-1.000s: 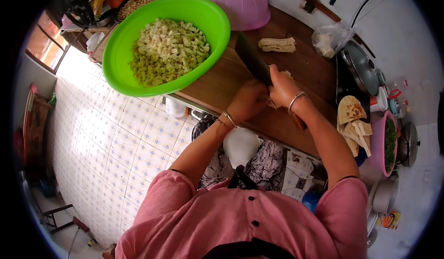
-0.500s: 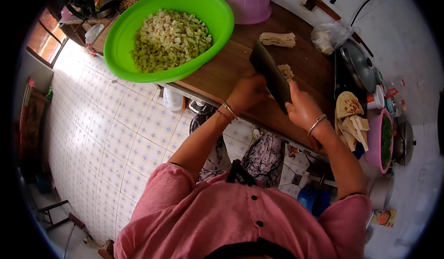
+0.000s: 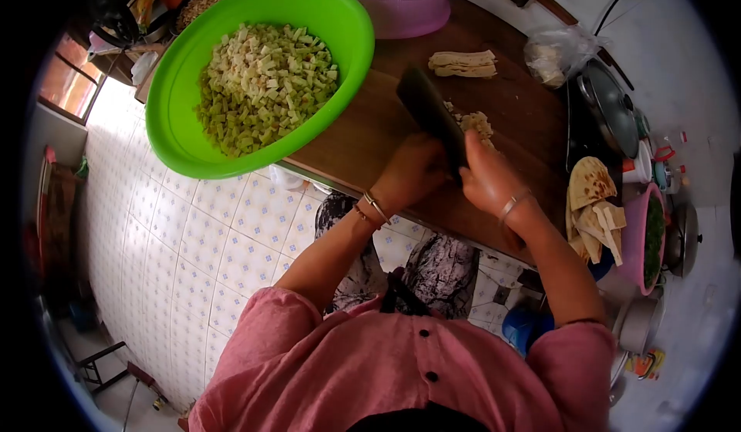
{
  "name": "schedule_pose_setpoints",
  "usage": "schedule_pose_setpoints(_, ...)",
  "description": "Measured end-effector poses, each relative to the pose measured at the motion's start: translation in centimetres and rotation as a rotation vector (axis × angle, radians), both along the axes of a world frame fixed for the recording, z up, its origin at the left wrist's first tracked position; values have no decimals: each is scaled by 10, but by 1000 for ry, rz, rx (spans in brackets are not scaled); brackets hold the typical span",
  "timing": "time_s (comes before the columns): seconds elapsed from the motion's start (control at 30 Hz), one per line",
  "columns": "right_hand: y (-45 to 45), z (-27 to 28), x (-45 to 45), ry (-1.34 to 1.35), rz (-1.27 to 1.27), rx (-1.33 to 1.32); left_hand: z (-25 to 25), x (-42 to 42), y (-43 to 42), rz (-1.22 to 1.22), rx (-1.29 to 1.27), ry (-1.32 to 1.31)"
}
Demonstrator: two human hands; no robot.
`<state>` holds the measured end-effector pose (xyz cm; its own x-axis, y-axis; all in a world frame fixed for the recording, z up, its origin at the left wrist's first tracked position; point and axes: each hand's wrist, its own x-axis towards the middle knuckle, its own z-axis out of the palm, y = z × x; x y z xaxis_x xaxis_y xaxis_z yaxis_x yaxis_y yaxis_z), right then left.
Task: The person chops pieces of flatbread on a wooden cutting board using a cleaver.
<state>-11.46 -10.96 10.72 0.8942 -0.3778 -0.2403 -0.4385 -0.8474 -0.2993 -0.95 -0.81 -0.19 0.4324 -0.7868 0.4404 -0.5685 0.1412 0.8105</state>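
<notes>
My right hand [image 3: 488, 176] is closed round the handle end of a dark, broad-bladed cleaver [image 3: 432, 114], which slants up and left over the wooden board. Close to the blade's left side, my left hand [image 3: 414, 171] is curled; the blade partly hides its fingertips, and what they hold does not show. Small pale chopped pieces [image 3: 474, 123] lie just right of the blade. Beyond them, a few pale strips [image 3: 463, 64], apparently cut flatbread, lie side by side on the wooden board [image 3: 525, 116].
A large green bowl [image 3: 166, 116] of diced green and pale pieces stands at left. Behind is a pink basket [image 3: 394, 4]. On the right are folded flatbread with cut strips [image 3: 594, 208], a pink basin [image 3: 634, 239] of greens, a plastic bag [image 3: 556, 54] and a lidded pan [image 3: 610, 108].
The cleaver and my right hand have shifted slightly left, and more chopped pieces show beside the blade. My left hand stays close to it. The green bowl appears farther left and lower.
</notes>
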Motion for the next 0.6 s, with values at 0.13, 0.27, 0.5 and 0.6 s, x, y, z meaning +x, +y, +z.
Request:
schedule_pose_setpoints(0.13,-11,-21,34,-114,58,-36,2,-1,6,24,-32,-1)
schedule_pose_setpoints(0.27,-20,-15,43,-95,16,-40,4,-3,12,9,-10,32)
schedule_pose_setpoints(0.5,-3,22,-1,-226,41,-48,1,-3,23,120,-107,6)
schedule_pose_setpoints(0.6,2,18,-22,-261,111,-100,0,-3,20,125,-107,5)
